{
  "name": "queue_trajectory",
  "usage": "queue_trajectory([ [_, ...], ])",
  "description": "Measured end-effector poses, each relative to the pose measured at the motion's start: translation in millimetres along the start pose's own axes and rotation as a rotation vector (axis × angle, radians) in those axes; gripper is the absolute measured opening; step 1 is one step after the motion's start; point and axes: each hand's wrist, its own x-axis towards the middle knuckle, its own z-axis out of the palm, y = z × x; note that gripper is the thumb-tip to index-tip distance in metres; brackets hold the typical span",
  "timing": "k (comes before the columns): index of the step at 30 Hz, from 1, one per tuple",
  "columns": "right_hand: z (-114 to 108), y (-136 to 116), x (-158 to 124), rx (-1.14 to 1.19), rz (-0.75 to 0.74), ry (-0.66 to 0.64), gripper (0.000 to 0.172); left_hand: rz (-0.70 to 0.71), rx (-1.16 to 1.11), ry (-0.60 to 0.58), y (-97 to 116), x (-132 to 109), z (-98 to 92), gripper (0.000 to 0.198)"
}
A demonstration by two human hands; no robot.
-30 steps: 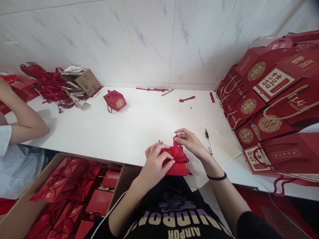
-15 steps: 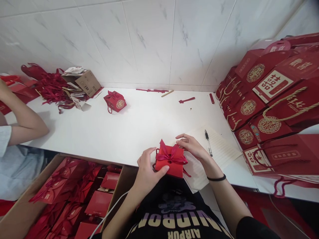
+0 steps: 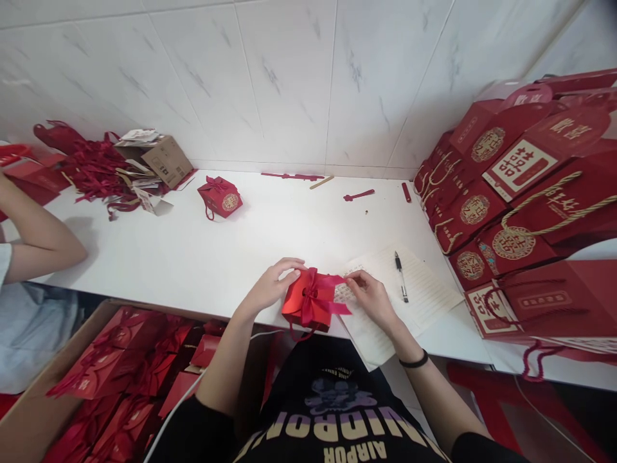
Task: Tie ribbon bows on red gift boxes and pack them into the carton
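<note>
A small red gift box (image 3: 295,297) sits at the front edge of the white table, turned at an angle. Across its top is a dark pink ribbon bow (image 3: 311,299), its tails pointing right. My left hand (image 3: 274,286) grips the box at its left side, thumb on top and fingers behind. With thumb and forefinger, my right hand (image 3: 369,294) pinches the upper ribbon tail just right of the box. A cord handle hangs below the box's near edge. Under my right hand lies lined paper (image 3: 419,286) with handwriting.
A pen (image 3: 401,276) rests on the paper. Another red box (image 3: 220,196) stands farther back. Stacked red gift bags (image 3: 520,193) fill the right side. Ribbons (image 3: 96,167) and a cardboard box (image 3: 168,161) lie left, near another person's arm (image 3: 43,231). A carton (image 3: 33,402) holds red boxes below.
The box has turned and shifted slightly left. My left hand moved up along its side. My right hand now pinches a ribbon tail and draws it out to the right.
</note>
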Motion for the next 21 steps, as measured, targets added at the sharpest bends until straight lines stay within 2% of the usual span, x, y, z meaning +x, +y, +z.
queue_trajectory([
  [4,-1,-1,4,-0.023,0.000,0.033,0.032,0.110,0.107,-0.285,12,25,-7.3,0.029],
  [6,-2,-8,1,-0.034,-0.010,0.041,0.034,0.154,0.141,-0.311,18,30,-5.2,0.026],
  [9,-5,-29,-12,-0.031,-0.031,0.010,0.039,0.172,0.140,-0.124,25,23,-0.7,0.023],
  [12,-7,-51,-30,-0.004,0.007,-0.129,0.046,0.154,0.143,0.061,30,3,0.7,0.022],
  [16,-3,-69,-46,-0.057,0.104,-0.308,0.047,0.154,0.326,0.089,36,-25,3.1,0.016],
  [21,3,-73,-54,-0.010,0.136,-0.367,0.037,0.155,0.452,0.090,33,-40,11.2,0.007],
])
